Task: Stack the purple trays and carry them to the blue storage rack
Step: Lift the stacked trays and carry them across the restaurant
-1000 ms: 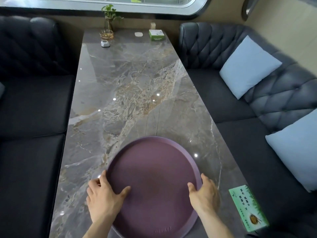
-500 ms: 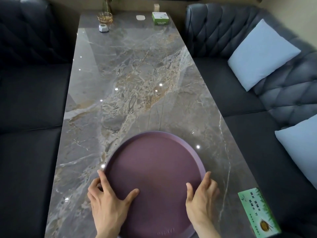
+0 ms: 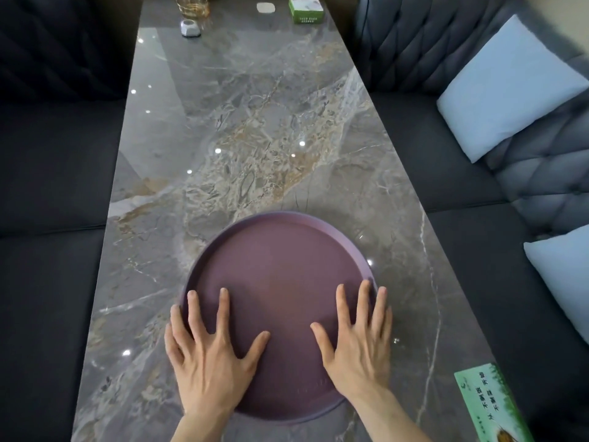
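A round purple tray lies flat on the grey marble table, near its front end. My left hand rests palm down on the tray's left side, fingers spread, the outer fingers over the rim. My right hand lies flat on the tray's right side, fingers spread and reaching the right rim. Neither hand grips anything. Only one tray shows; whether another lies beneath it I cannot tell. No blue storage rack is in view.
Dark sofas flank the table, with pale blue cushions on the right one. A green leaflet lies at the table's front right corner. At the far end stand a green box, a glass bowl and small white items.
Both hands have gone from curled at the tray's rim to lying flat and spread on its surface. The view has tilted further down toward the table.
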The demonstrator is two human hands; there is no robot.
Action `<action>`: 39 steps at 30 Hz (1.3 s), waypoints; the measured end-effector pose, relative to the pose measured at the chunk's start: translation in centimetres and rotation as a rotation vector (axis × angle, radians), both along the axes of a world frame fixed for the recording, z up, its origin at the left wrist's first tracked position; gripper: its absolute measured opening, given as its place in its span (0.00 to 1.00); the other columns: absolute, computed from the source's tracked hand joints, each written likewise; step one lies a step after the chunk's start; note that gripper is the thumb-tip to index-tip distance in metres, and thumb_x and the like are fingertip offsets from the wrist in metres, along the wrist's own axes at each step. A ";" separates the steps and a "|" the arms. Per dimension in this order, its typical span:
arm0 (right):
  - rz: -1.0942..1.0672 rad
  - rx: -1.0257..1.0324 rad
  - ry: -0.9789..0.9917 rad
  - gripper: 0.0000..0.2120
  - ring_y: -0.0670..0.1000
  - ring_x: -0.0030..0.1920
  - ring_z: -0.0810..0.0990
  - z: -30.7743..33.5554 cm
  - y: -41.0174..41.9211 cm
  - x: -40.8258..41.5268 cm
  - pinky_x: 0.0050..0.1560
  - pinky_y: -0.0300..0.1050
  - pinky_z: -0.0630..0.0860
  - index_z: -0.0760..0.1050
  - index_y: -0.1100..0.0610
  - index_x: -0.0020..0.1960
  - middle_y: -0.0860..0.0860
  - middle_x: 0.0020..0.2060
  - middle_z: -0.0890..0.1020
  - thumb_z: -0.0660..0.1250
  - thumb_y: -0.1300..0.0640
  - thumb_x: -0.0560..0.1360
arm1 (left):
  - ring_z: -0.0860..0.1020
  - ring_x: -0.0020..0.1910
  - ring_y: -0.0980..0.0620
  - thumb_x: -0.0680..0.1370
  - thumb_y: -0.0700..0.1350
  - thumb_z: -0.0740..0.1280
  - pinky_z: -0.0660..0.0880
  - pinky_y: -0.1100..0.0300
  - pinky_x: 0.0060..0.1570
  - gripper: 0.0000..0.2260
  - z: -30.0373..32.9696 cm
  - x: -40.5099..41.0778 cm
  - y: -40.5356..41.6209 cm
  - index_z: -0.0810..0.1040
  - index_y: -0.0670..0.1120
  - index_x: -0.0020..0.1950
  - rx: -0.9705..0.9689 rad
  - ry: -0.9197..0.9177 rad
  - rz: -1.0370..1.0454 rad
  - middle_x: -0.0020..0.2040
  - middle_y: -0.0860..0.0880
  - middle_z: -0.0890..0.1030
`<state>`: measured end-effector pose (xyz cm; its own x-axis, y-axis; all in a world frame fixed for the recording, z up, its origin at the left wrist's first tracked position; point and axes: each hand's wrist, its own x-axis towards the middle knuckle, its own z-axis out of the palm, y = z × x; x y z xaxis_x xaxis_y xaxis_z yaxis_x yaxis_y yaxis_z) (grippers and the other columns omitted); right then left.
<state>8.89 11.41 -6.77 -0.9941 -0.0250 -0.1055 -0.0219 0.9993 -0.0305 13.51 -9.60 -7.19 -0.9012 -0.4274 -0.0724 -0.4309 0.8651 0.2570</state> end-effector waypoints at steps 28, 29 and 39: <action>-0.546 -0.537 -0.125 0.40 0.61 0.66 0.72 3.0 1.1 -3.4 0.63 0.54 0.71 0.58 0.54 0.78 0.59 0.66 0.69 0.69 0.41 0.73 | 0.77 0.60 0.39 0.69 0.60 0.74 0.74 0.40 0.60 0.33 2.0 -3.4 -5.8 0.71 0.47 0.69 0.669 -0.018 0.480 0.60 0.42 0.76; -0.542 -0.559 -0.127 0.39 0.61 0.66 0.72 3.3 1.1 -3.4 0.64 0.55 0.71 0.58 0.54 0.77 0.59 0.67 0.69 0.70 0.42 0.73 | 0.77 0.58 0.39 0.70 0.58 0.74 0.75 0.40 0.58 0.30 2.3 -3.3 -5.9 0.71 0.47 0.67 0.681 -0.007 0.487 0.60 0.42 0.76; -0.397 -0.783 -0.173 0.38 0.56 0.73 0.65 11.6 -0.6 -4.3 0.70 0.53 0.66 0.56 0.50 0.79 0.54 0.71 0.64 0.70 0.46 0.75 | 0.78 0.54 0.41 0.72 0.47 0.76 0.77 0.44 0.56 0.30 11.0 -2.5 -9.1 0.65 0.49 0.70 0.847 0.107 0.520 0.62 0.42 0.78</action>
